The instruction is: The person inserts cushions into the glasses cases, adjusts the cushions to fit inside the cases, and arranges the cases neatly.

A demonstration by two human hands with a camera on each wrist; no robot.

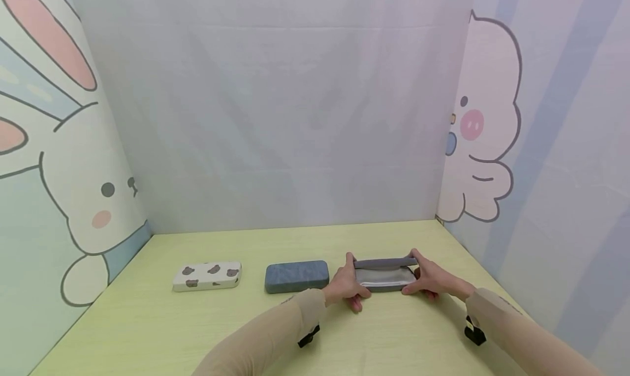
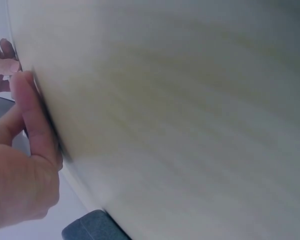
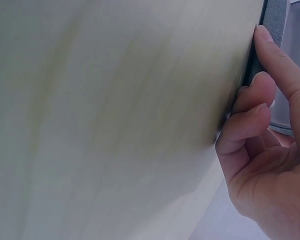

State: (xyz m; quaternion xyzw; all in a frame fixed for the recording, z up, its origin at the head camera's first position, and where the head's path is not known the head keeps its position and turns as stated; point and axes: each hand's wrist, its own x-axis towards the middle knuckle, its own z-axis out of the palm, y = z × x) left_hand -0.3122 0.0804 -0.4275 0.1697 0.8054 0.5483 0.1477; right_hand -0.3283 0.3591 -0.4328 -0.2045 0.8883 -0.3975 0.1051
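Note:
A grey glasses case [image 1: 386, 277] with its lid raised lies on the table at the right, its pale lining showing. My left hand [image 1: 346, 284] grips its left end, thumb at the front corner and a finger up by the lid. At the opposite end, my right hand [image 1: 429, 276] holds the case the same way. The right wrist view shows the right hand [image 3: 270, 150] with its thumb against the dark edge of the case [image 3: 275, 22]. In the left wrist view, the left hand [image 2: 27, 160] hides most of the case.
A blue glasses case [image 1: 297, 276] lies closed just left of my left hand. Farther left is a white case with bear prints [image 1: 209, 276]. Fabric walls [image 1: 295, 119] enclose the yellow-green table [image 1: 197, 321] at the back and sides.

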